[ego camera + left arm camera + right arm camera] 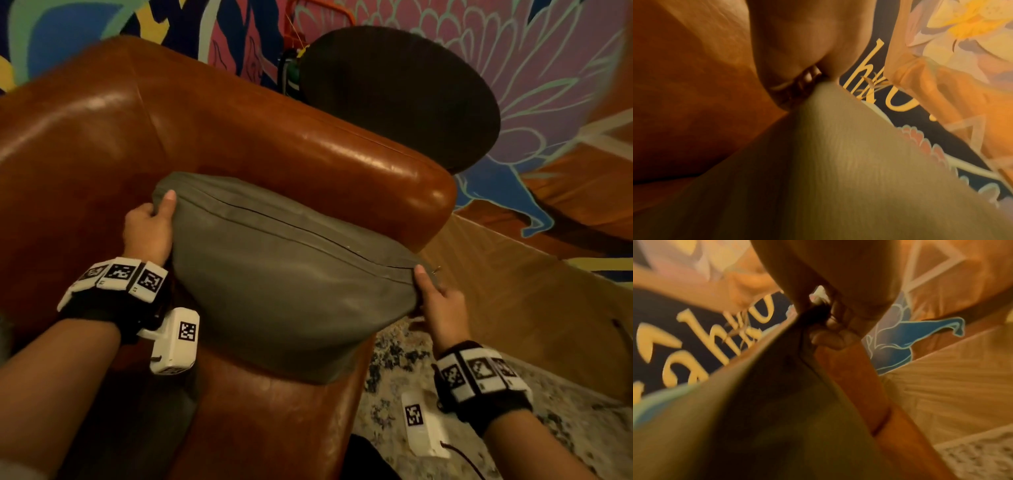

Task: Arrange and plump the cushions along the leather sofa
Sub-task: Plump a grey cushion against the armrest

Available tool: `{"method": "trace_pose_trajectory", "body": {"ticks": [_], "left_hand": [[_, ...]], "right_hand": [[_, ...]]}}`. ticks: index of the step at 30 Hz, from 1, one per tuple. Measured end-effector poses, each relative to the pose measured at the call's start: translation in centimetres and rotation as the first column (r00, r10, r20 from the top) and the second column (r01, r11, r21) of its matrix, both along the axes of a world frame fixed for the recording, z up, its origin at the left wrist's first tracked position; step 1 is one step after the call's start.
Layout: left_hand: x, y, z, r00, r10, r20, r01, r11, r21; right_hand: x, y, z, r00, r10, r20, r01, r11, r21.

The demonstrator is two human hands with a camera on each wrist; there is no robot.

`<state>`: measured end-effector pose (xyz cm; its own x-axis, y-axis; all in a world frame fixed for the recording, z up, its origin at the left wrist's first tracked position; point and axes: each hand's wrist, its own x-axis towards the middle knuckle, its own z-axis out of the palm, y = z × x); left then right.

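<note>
I have the grey cushion [291,281] held over the leather sofa [239,137] arm, left hand [148,229] and right hand [442,308] pinching its top corners. Plumping step, I judge; next, shake, then seat it.

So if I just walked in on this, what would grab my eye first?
Probably the grey cushion, held at the middle of the head view against the arm of the shiny brown leather sofa. The left hand and right hand each pinch a top corner of it. Behind, a loud mural of pink and blue flowers fills the wall.
</note>
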<state>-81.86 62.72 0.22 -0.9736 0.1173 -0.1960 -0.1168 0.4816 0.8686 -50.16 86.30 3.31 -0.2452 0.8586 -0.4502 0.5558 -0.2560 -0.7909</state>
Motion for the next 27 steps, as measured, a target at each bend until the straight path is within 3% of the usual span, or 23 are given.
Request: {"method": "trace_pose_trajectory", "body": {"ticks": [3, 8, 13, 18, 22, 27], "left_hand": [[-1.0, -0.6, 0.4, 0.991, 0.038, -0.130, -0.035, 0.999, 0.030], [0.3, -1.0, -1.1, 0.999, -0.002, 0.043, 0.009, 0.986, -0.167], [-0.6, -0.2, -0.6, 0.993, 0.064, 0.097, -0.057, 0.995, -0.080], [-1.0, -0.8, -0.4, 0.983, 0.108, 0.149, -0.105, 0.994, -0.028], [-0.5, -0.2, 0.2, 0.935, 0.124, 0.334, -0.165, 0.982, 0.097], [-0.7, 0.0, 1.0, 0.985, 0.061, 0.164, -0.068, 0.997, 0.039]], "right_hand": [[-0.3, 0.3, 0.2, 0.985, -0.101, -0.137, 0.105, 0.994, 0.028], [-0.3, -0.9, -2.4, 0.985, -0.158, -0.065, 0.134, 0.950, -0.282], [-0.5, 1.3, -1.5, 0.970, -0.237, -0.051, 0.223, 0.954, -0.202], [0.6, 1.8, -1.3, 0.936, -0.344, -0.067, 0.312, 0.904, -0.292], [0.6, 0.8, -0.7, 0.977, -0.192, -0.091, 0.160, 0.945, -0.285], [-0.1, 0.7, 0.1, 0.979, -0.093, -0.181, 0.070, 0.989, -0.131]]}}
